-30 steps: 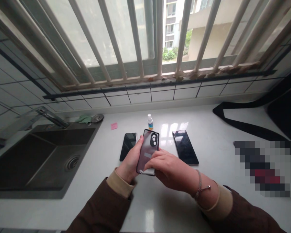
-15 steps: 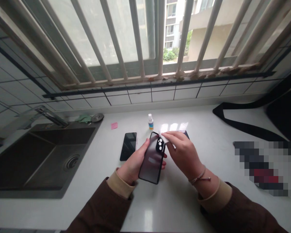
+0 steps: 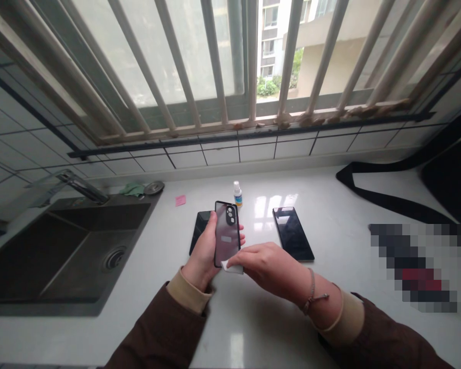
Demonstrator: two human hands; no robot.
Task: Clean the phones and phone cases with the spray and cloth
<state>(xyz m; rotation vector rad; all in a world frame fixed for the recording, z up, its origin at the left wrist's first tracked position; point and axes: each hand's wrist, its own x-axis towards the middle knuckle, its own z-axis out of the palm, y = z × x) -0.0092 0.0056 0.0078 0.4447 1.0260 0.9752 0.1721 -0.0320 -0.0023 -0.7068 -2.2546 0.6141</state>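
My left hand (image 3: 204,250) is wrapped round a phone case (image 3: 225,229) with a dark rim, a smoky translucent back and camera cutouts at its upper right. Whether a phone sits inside it I cannot tell. Between the fingers of my right hand (image 3: 267,264) is a small white wipe (image 3: 232,267), pressed at the case's lower right corner. Partly behind my left hand and the case lies a dark phone (image 3: 200,229) on the counter. Another dark phone (image 3: 294,234) rests face up beyond my right hand.
A small white bottle (image 3: 237,193) stands behind the case, and a pink sticky note (image 3: 180,200) lies to its left. At the left is a sink (image 3: 97,297) with a faucet (image 3: 82,187). A black strap (image 3: 380,192) and a blurred-out item (image 3: 415,266) occupy the right side.
The case has shifted left and turned more upright in my left hand. My right hand and the wipe went from the case's camera end down to its bottom edge, uncovering the right phone.
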